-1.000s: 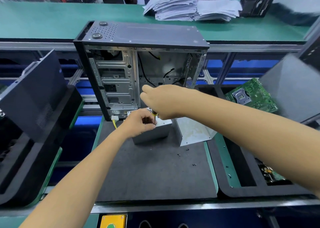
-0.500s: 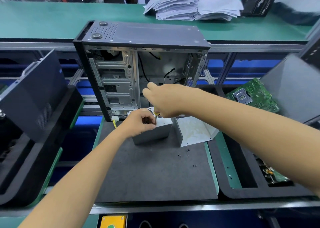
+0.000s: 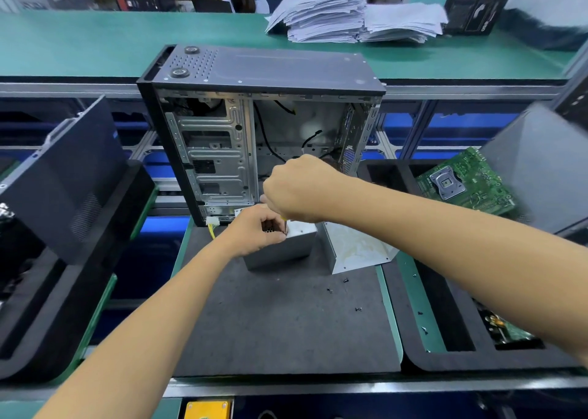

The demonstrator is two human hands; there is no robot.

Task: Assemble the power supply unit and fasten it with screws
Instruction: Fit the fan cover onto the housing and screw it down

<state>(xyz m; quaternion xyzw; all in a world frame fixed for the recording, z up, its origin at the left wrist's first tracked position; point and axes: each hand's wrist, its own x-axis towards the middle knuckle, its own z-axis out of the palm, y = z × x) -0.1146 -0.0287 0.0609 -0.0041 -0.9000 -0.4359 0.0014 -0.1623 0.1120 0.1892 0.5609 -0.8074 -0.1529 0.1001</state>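
A grey metal power supply unit [image 3: 286,247] stands on the dark foam mat [image 3: 286,323] in front of the open computer case [image 3: 254,126]. My left hand [image 3: 257,227] grips its top left corner, over the vent holes. My right hand [image 3: 296,189] is curled round a screwdriver with a yellow shaft [image 3: 283,219], held upright with its tip at the unit's top face. The handle is hidden inside my fist. A loose silver cover plate [image 3: 356,247] leans right of the unit. Several small black screws [image 3: 345,281] lie on the mat.
A green motherboard [image 3: 464,183] rests in the black tray [image 3: 445,358] at the right. A dark side panel [image 3: 63,170] leans in the tray at the left. Paper stacks [image 3: 350,18] lie on the green bench behind the case. Yellow wires with a white connector [image 3: 211,224] hang left of the unit.
My right hand has lowered slightly and turned, its knuckles now over the unit. My left hand stays on the power supply unit.
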